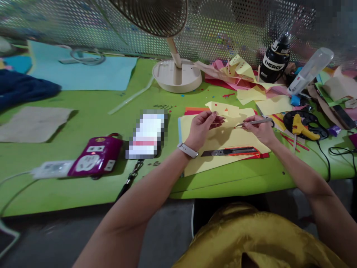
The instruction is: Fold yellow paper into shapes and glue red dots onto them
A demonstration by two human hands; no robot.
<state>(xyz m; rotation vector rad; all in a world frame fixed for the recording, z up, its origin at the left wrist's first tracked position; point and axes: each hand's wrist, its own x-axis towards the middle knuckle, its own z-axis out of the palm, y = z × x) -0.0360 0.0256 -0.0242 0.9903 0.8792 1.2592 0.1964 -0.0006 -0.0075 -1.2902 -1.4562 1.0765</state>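
My left hand [202,125] hovers over a stack of yellow paper [220,149], its fingers pinched on something thin that I cannot make out. My right hand [258,130] is closed on metal tweezers [255,122], whose tips point left toward the left hand's fingers. A red utility knife [231,152] lies on the yellow paper just in front of both hands. A folded yellow paper piece [223,108] lies just behind the hands. A white watch band sits on my left wrist.
A green table [92,186] holds a desk fan [174,72], a purple power strip [96,156], a blurred phone [147,134], a yellow glue gun [302,127], a black bottle [276,59], paper scraps [245,80] and a blue sheet [83,72].
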